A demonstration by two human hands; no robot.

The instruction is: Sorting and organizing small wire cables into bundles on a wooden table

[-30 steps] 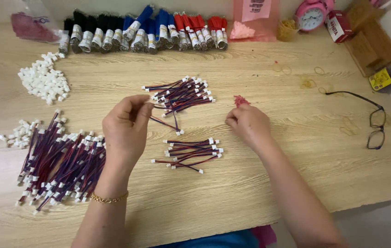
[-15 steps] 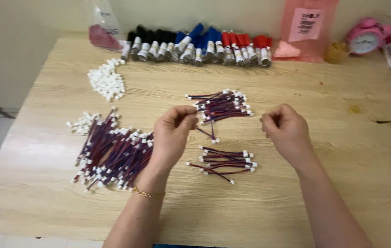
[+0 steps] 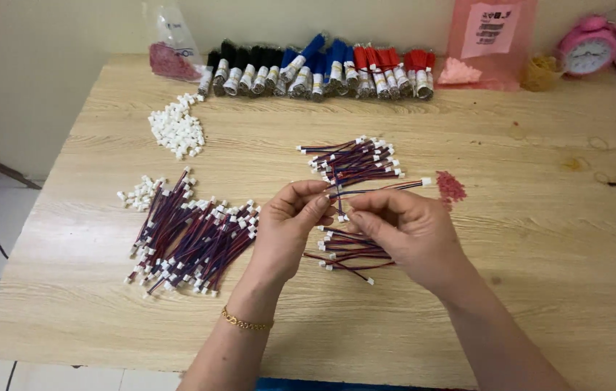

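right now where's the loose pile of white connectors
In the head view, the loose pile of white connectors lies on the table's far left, below the row of wire spools and above the big bundle of wired leads.

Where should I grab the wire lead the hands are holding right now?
Probably the free white connector end, pinched from the right. The lead runs level out to that side, while the left hand and right hand cover its other end.

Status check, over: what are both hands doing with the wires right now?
Left hand and right hand pinch one wire lead together. Small wire bundle lies under them. Nothing blocking.
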